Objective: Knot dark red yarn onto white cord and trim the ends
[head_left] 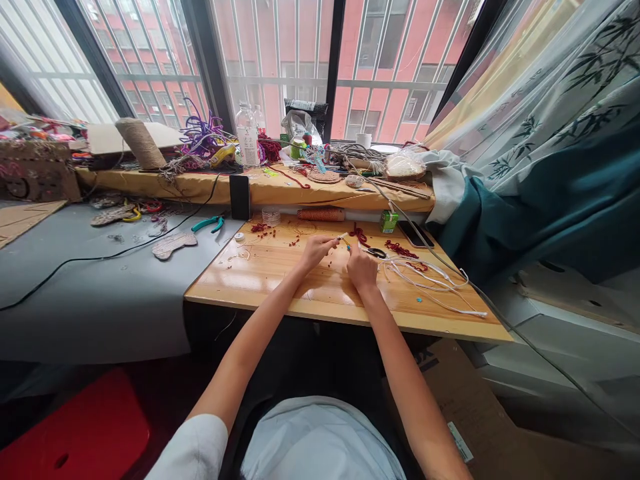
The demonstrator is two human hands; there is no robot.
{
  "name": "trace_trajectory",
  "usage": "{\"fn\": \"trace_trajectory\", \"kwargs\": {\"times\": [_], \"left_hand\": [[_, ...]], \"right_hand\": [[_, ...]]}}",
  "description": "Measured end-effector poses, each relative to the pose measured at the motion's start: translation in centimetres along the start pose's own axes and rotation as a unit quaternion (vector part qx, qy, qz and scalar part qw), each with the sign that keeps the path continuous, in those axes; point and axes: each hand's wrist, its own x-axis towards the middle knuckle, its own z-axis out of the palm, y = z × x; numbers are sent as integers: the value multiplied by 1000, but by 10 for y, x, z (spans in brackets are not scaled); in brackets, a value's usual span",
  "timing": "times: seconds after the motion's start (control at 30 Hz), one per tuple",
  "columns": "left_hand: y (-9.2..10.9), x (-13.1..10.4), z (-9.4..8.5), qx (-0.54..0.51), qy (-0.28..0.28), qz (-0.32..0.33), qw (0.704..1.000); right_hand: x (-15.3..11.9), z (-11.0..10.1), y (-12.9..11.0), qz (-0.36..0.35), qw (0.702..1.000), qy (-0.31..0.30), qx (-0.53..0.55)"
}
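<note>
My left hand (319, 251) is closed in a pinch over the wooden board, with a small white-tipped piece (342, 236) sticking out from its fingertips; its kind is too small to tell. Close beside it, my right hand (362, 268) is also closed. A bit of blue shows at its fingertips, but what it grips I cannot make out. Black-handled scissors (376, 253) lie just right of that hand. Dark red cord (358, 233) is heaped beyond my hands, and more red cord (400, 249) lies to the right. White cords (430, 275) loop across the board's right side.
Small red bits (263, 228) and a clear round container (271, 217) are at the board's back left. An orange thread spool (321, 214), a green box (389, 221) and a phone (415, 234) line the back. Teal pliers (209, 223) rest on the grey surface. A cluttered ledge (200, 188) runs behind.
</note>
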Motion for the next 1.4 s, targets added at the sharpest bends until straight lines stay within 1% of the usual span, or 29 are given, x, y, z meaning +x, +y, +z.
{"fn": "trace_trajectory", "kwargs": {"times": [0.1, 0.37, 0.43, 0.6, 0.67, 0.93, 1.17, 1.3, 1.4], "left_hand": [[0, 0, 0, -8, -7, -3, 1000], [-2, 0, 3, 3, -10, 1, 1000], [-3, 0, 3, 8, -10, 4, 1000], [-5, 1, 2, 20, 4, 7, 1000], [-6, 2, 1, 24, 5, 7, 1000], [-5, 3, 1, 48, 0, 14, 999], [-7, 3, 2, 82, -6, 31, 996], [-8, 6, -1, 77, 16, 27, 997], [-9, 10, -4, 59, 13, 7, 998]], "right_hand": [[-1, 1, 0, 1, 1000, -1, 0], [0, 1, 3, 16, 999, 31, 19], [0, 0, 3, 5, 999, 33, 30], [-1, -2, 3, -52, 997, 22, 53], [-1, -1, 3, -60, 997, 17, 48], [0, 3, 1, -45, 999, -1, 5], [0, 2, 2, -9, 1000, 8, -19], [0, -1, 3, -20, 1000, 2, -16], [-1, -2, 2, -35, 999, -1, -6]]}}
